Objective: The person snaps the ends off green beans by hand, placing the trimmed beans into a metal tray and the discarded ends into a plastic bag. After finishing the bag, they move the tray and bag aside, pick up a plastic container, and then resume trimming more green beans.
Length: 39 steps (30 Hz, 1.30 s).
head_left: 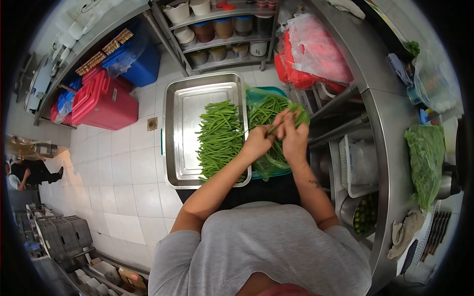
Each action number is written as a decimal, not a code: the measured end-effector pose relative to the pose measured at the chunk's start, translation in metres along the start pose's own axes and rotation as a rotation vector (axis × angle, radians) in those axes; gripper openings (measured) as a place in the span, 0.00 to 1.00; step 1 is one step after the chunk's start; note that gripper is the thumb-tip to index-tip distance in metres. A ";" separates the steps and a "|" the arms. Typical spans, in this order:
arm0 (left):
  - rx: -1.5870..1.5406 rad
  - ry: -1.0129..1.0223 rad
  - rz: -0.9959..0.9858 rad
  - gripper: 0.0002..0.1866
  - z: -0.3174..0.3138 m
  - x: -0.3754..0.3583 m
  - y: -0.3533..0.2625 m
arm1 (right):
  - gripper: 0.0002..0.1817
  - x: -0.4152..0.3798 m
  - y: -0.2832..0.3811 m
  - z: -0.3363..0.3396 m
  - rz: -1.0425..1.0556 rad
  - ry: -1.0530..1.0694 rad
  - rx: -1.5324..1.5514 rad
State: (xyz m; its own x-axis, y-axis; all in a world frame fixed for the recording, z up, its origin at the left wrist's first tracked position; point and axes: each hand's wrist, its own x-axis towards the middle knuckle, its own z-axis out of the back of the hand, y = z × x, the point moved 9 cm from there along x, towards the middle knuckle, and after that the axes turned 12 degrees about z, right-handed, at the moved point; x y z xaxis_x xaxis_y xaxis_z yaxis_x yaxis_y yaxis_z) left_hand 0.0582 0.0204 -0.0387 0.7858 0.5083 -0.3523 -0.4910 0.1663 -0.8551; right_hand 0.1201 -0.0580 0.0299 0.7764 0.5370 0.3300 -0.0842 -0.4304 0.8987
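Note:
My left hand (259, 141) is closed on green beans near the right rim of the steel tray (182, 133). Close beside it, my right hand (294, 135) has its fingers closed round green beans too, over the plastic bag (269, 165). Loose green beans (269, 108) fill that bag, which lies in a teal container (277, 91). A long pile of green beans (219, 138) covers the right part of the tray, lying mostly crosswise; bare metal shows at its left. The fingertips partly hide what they grip.
Steel shelves (227, 40) with tubs stand ahead. A pink bin (106, 101) and a blue bin (138, 64) are at the left. A steel counter (390, 148) runs along the right, holding a green bag (425, 163). Another person (37, 172) is at the far left.

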 end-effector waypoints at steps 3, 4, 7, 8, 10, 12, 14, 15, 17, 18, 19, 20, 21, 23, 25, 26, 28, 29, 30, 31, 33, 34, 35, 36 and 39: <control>-0.077 0.053 -0.224 0.12 0.001 -0.002 -0.007 | 0.10 0.017 -0.013 0.037 -0.014 -0.142 0.165; -0.149 0.109 -0.221 0.11 0.000 -0.005 -0.010 | 0.10 0.018 -0.014 0.040 -0.019 -0.153 0.186; -0.178 0.132 -0.208 0.10 0.001 -0.009 -0.021 | 0.11 0.017 -0.013 0.043 -0.026 -0.172 0.232; -0.233 0.118 -0.178 0.09 0.000 -0.007 -0.018 | 0.11 0.016 -0.013 0.042 -0.016 -0.173 0.217; -0.338 0.090 -0.118 0.09 -0.006 -0.004 -0.010 | 0.11 0.014 -0.012 0.041 0.007 -0.177 0.188; -0.246 0.007 -0.056 0.09 -0.009 -0.004 0.000 | 0.12 0.008 -0.004 0.026 -0.019 -0.021 0.003; -0.108 -0.136 -0.082 0.09 -0.005 -0.007 -0.001 | 0.13 -0.002 -0.004 0.017 -0.017 0.117 -0.157; -0.016 -0.236 -0.139 0.10 0.000 -0.013 -0.011 | 0.13 -0.010 -0.009 0.015 -0.003 0.176 -0.225; 0.257 -0.264 -0.171 0.09 -0.005 -0.013 -0.017 | 0.12 -0.018 -0.016 0.020 -0.020 0.143 -0.153; 0.436 -0.190 -0.143 0.08 -0.013 -0.006 -0.010 | 0.12 -0.016 -0.011 0.027 -0.008 0.090 -0.140; 0.612 -0.119 -0.108 0.08 -0.020 0.000 -0.001 | 0.12 -0.014 -0.004 0.036 0.000 0.042 -0.125; 0.613 -0.178 -0.182 0.07 -0.017 0.003 -0.002 | 0.11 -0.011 0.003 0.045 0.011 -0.006 -0.111; 0.616 -0.233 -0.261 0.07 -0.013 0.004 -0.008 | 0.14 -0.007 0.010 0.051 0.052 -0.035 -0.167; 0.667 -0.329 -0.391 0.12 -0.005 0.009 -0.016 | 0.14 0.000 0.011 0.052 0.063 -0.067 -0.048; 0.752 -0.409 -0.482 0.17 0.012 0.020 -0.040 | 0.11 0.006 0.001 0.058 0.041 -0.113 0.151; 0.796 -0.441 -0.515 0.18 0.019 0.024 -0.047 | 0.11 0.003 -0.010 0.061 -0.049 -0.138 0.176; 0.919 -0.414 -0.495 0.16 0.014 0.044 -0.032 | 0.10 -0.007 -0.028 0.057 -0.238 -0.182 0.231; 1.004 -0.359 -0.472 0.16 0.008 0.053 -0.022 | 0.10 -0.010 -0.032 0.054 -0.255 -0.150 0.193; 1.090 -0.302 -0.448 0.15 0.005 0.056 -0.020 | 0.10 -0.014 -0.038 0.055 -0.303 -0.147 0.160; 1.150 -0.322 -0.459 0.13 0.003 0.052 -0.022 | 0.10 -0.018 -0.044 0.056 -0.349 -0.149 0.128; 1.142 -0.320 -0.421 0.12 0.006 0.044 -0.023 | 0.11 -0.025 -0.057 0.063 -0.385 -0.167 0.066; 1.137 -0.320 -0.400 0.11 0.009 0.038 -0.026 | 0.11 -0.026 -0.059 0.063 -0.392 -0.142 0.015; 1.059 -0.316 -0.398 0.11 0.015 0.031 -0.031 | 0.11 -0.027 -0.060 0.063 -0.401 -0.115 -0.037; 0.981 -0.313 -0.393 0.11 0.022 0.022 -0.037 | 0.11 -0.028 -0.060 0.062 -0.409 -0.085 -0.090; 0.780 -0.262 -0.347 0.12 0.039 0.004 -0.045 | 0.11 -0.036 -0.060 0.050 -0.504 0.003 -0.170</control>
State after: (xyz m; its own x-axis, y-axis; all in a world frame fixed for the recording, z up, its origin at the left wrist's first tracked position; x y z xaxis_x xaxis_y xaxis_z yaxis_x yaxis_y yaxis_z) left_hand 0.0684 0.0474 0.0128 0.8737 0.4829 0.0579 -0.4326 0.8260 -0.3614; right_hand 0.1286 -0.0881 -0.0505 0.7448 0.6492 -0.1544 0.1984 0.0054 0.9801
